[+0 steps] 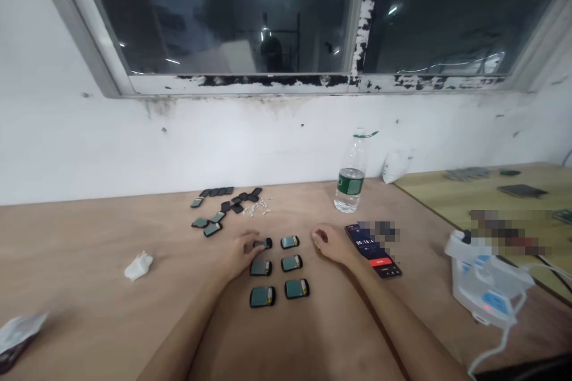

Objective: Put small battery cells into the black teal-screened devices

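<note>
While the left hand (243, 251) is bending its fingers over a black-rimmed, grey-green rounded module (268, 243), grip unclear, five like modules (261, 296) are lying rightward and nearer; right hand (330, 241): fingers curling, hold unclear. Apparently positioning; next probably requiring careful alignment.

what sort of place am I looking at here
Probably a workshop, perhaps one handling small electronics: small green-faced units sit in rows on a broad worktable, with loose black pieces scattered nearer the wall.
</note>
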A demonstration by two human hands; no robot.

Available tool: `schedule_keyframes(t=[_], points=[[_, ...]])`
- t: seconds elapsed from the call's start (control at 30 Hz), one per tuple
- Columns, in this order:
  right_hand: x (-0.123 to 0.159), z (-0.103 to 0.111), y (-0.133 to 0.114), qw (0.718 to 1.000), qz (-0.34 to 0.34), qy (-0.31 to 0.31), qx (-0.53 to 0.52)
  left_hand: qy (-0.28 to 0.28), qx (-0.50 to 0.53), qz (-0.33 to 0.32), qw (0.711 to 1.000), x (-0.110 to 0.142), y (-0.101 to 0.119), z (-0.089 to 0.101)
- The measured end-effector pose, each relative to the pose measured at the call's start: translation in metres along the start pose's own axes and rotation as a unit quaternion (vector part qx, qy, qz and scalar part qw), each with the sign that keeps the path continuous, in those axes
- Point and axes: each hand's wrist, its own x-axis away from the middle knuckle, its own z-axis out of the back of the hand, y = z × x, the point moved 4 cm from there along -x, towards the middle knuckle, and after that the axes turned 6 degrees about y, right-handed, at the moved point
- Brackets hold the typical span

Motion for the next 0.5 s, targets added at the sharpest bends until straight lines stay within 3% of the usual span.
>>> schedule_keyframes(t=[0.07, 0.17, 0.23, 0.37, 0.5], points=[[0.000, 0.000, -0.002, 1.000, 0.009, 0.001, 0.017, 0.011, 0.003, -0.028, 1.000, -0.007, 0.017, -0.002], [0.002, 0.000, -0.007, 0.999, 0.015, -0.006, 0.031, -0.043, -0.024, -0.094, 0.994, -0.019, 0.048, -0.017], [0.005, -0.001, -0.010, 1.000, 0.014, -0.004, 0.027, -0.075, -0.064, -0.093, 0.991, -0.028, 0.061, -0.029], [0.010, -0.003, -0.012, 1.000, 0.020, 0.009, -0.007, -0.123, -0.109, -0.043, 0.985, -0.038, 0.066, -0.044], [0.012, -0.002, -0.016, 0.997, 0.043, 0.035, -0.060, -0.119, -0.103, -0.041, 0.987, -0.037, 0.063, -0.045]])
